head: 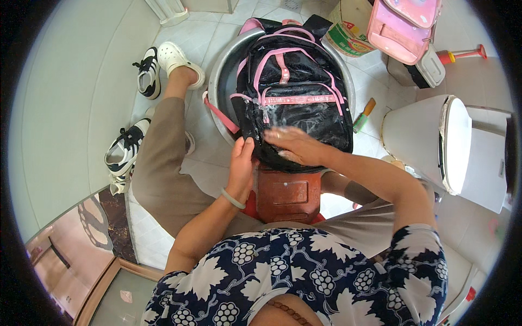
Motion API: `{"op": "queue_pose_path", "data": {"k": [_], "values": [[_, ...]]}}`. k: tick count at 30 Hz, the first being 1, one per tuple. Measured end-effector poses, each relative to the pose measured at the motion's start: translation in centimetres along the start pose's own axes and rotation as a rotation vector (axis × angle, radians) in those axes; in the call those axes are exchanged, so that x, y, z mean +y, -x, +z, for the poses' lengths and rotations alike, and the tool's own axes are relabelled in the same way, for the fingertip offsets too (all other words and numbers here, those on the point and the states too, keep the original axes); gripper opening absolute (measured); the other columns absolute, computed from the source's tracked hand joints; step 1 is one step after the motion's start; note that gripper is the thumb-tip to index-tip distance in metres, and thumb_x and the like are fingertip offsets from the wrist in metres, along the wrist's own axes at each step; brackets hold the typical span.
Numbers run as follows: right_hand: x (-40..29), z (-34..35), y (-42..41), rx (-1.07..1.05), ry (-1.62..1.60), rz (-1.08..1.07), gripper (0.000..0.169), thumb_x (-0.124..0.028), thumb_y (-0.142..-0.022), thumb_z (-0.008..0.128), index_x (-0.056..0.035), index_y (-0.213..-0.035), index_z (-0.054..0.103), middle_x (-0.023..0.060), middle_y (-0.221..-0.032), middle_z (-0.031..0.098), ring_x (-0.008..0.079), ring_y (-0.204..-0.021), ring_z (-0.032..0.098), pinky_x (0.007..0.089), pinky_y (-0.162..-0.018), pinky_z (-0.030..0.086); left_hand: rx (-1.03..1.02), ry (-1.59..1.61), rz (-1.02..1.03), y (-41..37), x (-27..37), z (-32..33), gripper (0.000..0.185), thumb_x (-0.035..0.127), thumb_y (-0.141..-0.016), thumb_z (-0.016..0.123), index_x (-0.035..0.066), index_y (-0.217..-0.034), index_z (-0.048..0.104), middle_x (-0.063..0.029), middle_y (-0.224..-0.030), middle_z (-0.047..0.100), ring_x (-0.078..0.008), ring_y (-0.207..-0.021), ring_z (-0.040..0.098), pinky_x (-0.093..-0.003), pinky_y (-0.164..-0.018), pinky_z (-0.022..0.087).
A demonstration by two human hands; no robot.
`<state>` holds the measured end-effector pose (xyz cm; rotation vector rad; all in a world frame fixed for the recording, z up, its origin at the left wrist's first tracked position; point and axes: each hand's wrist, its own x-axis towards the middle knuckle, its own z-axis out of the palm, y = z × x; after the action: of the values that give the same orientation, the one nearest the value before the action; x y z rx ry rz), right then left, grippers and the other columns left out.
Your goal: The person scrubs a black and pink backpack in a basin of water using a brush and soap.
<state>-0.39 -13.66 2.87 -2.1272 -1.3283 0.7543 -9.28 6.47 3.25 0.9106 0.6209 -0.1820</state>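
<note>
A wet black backpack (304, 73) with pink piping and pink straps lies front side up across a round metal basin (346, 67). My left hand (240, 167) grips the backpack's lower left edge, thumb on top. Flat on the lower front pocket lies my right hand (299, 146), blurred, its thumb apart from the fingers and no object visible in it. White suds (277, 118) streak the pocket around the fingers. Water shows as a dark patch inside the basin's left side. Whatever is under the backpack is hidden.
A reddish-brown plastic stool (289, 195) stands between my knees. To the right are a green-bristled brush (363, 116) on the tiles, a toilet (416, 134) and a pink bag (401, 32). Behind the basin stands a bucket (350, 30). Black-and-white sneakers (149, 75) line the left wall.
</note>
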Motion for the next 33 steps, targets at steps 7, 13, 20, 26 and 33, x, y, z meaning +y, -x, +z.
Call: {"op": "queue_pose_path", "data": {"k": [7, 13, 20, 26, 33], "values": [[6.1, -2.3, -2.2, 0.047, 0.307, 0.207, 0.061, -0.039, -0.098, 0.047, -0.0105, -0.149, 0.032, 0.0107, -0.155, 0.033, 0.0258, -0.146, 0.025, 0.0482, -0.118, 0.014, -0.026, 0.024, -0.051, -0.2, 0.7, -0.4, 0.018, 0.025, -0.101, 0.051, 0.012, -0.111, 0.057, 0.0044, -0.097, 0.064, -0.008, -0.078, 0.056, -0.0264, -0.063, 0.041], [3.3, 1.9, 4.3, 0.192, 0.249, 0.47, 0.057, -0.033, -0.1, 0.045, -0.0106, -0.15, 0.03, 0.013, -0.159, 0.023, 0.0314, -0.147, 0.019, 0.0466, -0.118, 0.017, -0.021, 0.013, -0.066, -0.2, -0.1, -0.9, 0.011, 0.024, -0.1, 0.054, 0.014, -0.101, 0.057, 0.0084, -0.078, 0.052, -0.0046, -0.064, 0.046, -0.0246, -0.058, 0.038], [-2.9, 2.8, 10.2, 0.161, -0.04, 0.321, 0.049, -0.024, -0.1, 0.048, -0.002, -0.143, 0.039, 0.0202, -0.15, 0.038, 0.0356, -0.14, 0.035, 0.0452, -0.114, 0.029, -0.025, 0.035, -0.049, 0.0, 0.1, -1.5, 0.012, 0.025, -0.097, 0.061, 0.014, -0.095, 0.056, 0.0047, -0.065, 0.043, -0.0091, -0.057, 0.045, -0.0282, -0.056, 0.041], [-6.4, -0.3, 11.7, 0.603, -0.334, 0.332, 0.046, -0.023, -0.095, 0.059, -0.0002, -0.134, 0.051, 0.0209, -0.137, 0.053, 0.0313, -0.13, 0.049, 0.0401, -0.109, 0.039, -0.064, -0.179, -0.001, -0.2, -0.7, -2.7, 0.017, 0.029, -0.097, 0.06, 0.012, -0.098, 0.058, 0.0033, -0.071, 0.049, -0.01, -0.063, 0.049, -0.0259, -0.062, 0.044], [-9.3, -14.9, 18.9, 1.228, -0.642, 0.007, 0.029, -0.029, -0.097, 0.054, -0.0051, -0.085, 0.064, 0.0021, -0.079, 0.064, 0.0112, -0.07, 0.056, 0.0263, -0.067, 0.047, -0.102, -0.266, -0.046, -1.5, 0.0, -5.2, 0.017, 0.03, -0.095, 0.061, 0.014, -0.101, 0.06, 0.001, -0.082, 0.059, -0.0128, -0.072, 0.053, -0.029, -0.067, 0.044]]}}
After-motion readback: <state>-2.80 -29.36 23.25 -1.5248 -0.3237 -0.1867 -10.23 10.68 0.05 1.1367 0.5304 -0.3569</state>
